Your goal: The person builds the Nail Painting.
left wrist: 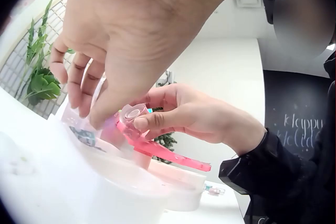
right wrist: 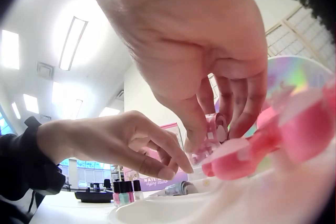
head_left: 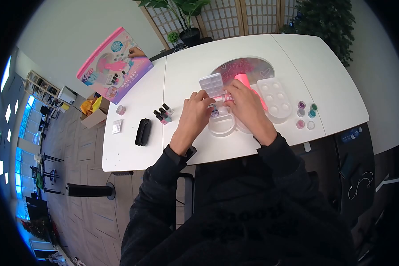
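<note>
Pink-and-white patterned piece [head_left: 228, 97] pinched in right hand [head_left: 245, 105], above white tray [head_left: 221, 134].
Right grip: thumb and fingers closed on the piece. Left hand [head_left: 192, 112]: fingers bent, just beside it; whether they hold anything, cannot tell. Judgement: steady the piece with light right-hand pressure, left fingertips close, without knocking the tray.

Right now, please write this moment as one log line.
right hand: pinches pink-and-white round piece | left hand: close beside, grip unclear | white rounded plastic tray: below hands
</note>
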Motion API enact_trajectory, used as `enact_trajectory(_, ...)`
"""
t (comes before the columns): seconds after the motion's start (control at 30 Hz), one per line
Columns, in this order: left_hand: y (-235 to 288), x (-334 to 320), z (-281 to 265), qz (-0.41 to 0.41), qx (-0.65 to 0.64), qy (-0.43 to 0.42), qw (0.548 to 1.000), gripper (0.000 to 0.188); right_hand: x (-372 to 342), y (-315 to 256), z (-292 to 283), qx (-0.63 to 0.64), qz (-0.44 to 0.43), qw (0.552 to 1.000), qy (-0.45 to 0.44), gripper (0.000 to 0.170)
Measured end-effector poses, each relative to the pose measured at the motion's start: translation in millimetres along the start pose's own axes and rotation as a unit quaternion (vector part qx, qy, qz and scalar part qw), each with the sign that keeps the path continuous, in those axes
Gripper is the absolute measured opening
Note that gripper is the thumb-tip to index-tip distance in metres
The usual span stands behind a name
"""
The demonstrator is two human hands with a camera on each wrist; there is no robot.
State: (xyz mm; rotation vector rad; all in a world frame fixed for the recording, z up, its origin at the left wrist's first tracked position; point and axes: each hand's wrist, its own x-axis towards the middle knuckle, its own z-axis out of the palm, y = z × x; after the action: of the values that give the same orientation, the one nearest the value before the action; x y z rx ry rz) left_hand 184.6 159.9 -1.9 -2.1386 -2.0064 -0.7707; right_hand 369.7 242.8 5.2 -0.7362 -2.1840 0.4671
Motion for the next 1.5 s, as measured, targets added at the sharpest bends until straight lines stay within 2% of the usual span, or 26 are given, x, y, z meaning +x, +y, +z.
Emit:
enact_trajectory(0.07, 0.2, 2.4, 2.4, 0.054, -0.074, -0.033, 0.995, 0.016, 2.2, -0.4, 0.0, 0.010, 0.010, 1.000, 0.013, 0.026)
enact_trajectory(0.1, 2.2, 1.1, 2.8, 0.053, -0.074, -0.033, 0.995, 0.016, 3.0, -0.5, -0.1, 0.020, 0.021, 0.999, 0.027, 0.025)
enact_trajectory(0.17, 6.7, -2.9, 2.9, 0.113, 0.002, -0.059, 0.992, 0.017, 3.9, -0.4, -2.0, 0.005, 0.011, 1.000, 0.026, 0.026)
enact_trajectory(0.23, 4.8, -5.7, 7.0, 0.111, 0.006, -0.077, 0.991, 0.019, 3.9, -0.8, -2.1, -0.010, 0.000, 1.000, 0.025, 0.027)
enact_trajectory(0.37, 1.6, -6.0, 3.3, 0.109, 0.005, -0.116, 0.987, 0.021, 2.3, 5.4, 8.0, 0.039, 0.025, 0.999, 0.000, 0.020)
enact_trajectory(0.53, -6.6, -10.1, -0.3, 0.095, -0.054, -0.119, 0.987, 0.024, -1.5, 10.6, 20.2, 0.079, 0.024, 0.996, -0.023, 0.018)
enact_trajectory(0.63, -10.8, -14.6, -0.2, 0.096, -0.071, -0.102, 0.988, 0.024, -2.5, 15.8, 26.5, 0.075, -0.017, 0.997, -0.014, 0.018)
enact_trajectory(0.73, -14.4, -16.4, 0.3, 0.103, -0.094, -0.082, 0.987, 0.024, -3.9, 14.8, 29.7, 0.020, -0.002, 1.000, 0.021, 0.019)
enact_trajectory(0.8, -16.0, -15.9, -0.8, 0.104, -0.103, -0.076, 0.986, 0.023, -4.6, 11.9, 24.1, 0.009, -0.027, 1.000, -0.004, 0.017)
enact_trajectory(0.9, -15.6, -14.0, -5.2, 0.105, -0.123, -0.084, 0.983, 0.022, -5.1, 14.4, 31.2, 0.022, -0.055, 0.998, 0.009, 0.013)
enact_trajectory(1.0, -15.2, -11.4, -7.4, 0.108, -0.134, -0.094, 0.981, 0.023, -8.6, 7.9, 31.8, 0.013, -0.011, 1.000, -0.015, 0.009)
enact_trajectory(1.07, -14.9, -8.1, -7.8, 0.103, -0.186, -0.097, 0.972, 0.026, -10.7, 9.0, 33.1, 0.011, -0.016, 1.000, -0.015, 0.009)
enact_trajectory(1.27, -3.9, -8.5, -16.0, 0.063, -0.204, -0.096, 0.972, 0.036, -13.9, 11.7, 34.0, -0.048, -0.048, 0.997, -0.022, 0.012)
enact_trajectory(1.4, -9.0, -11.9, -7.5, 0.084, -0.176, -0.104, 0.975, 0.040, -13.3, 6.8, 27.5, -0.054, -0.032, 0.997, -0.052, 0.011)
enact_trajectory(1.47, -5.7, -14.9, -9.6, 0.074, -0.091, -0.117, 0.986, 0.043, -14.4, 2.8, 28.3, -0.068, -0.034, 0.996, -0.038, 0.012)
enact_trajectory(1.5, -5.9, -15.0, -7.8, 0.074, -0.091, -0.118, 0.986, 0.043, -14.4, 1.6, 28.9, -0.081, -0.036, 0.996, -0.024, 0.014)
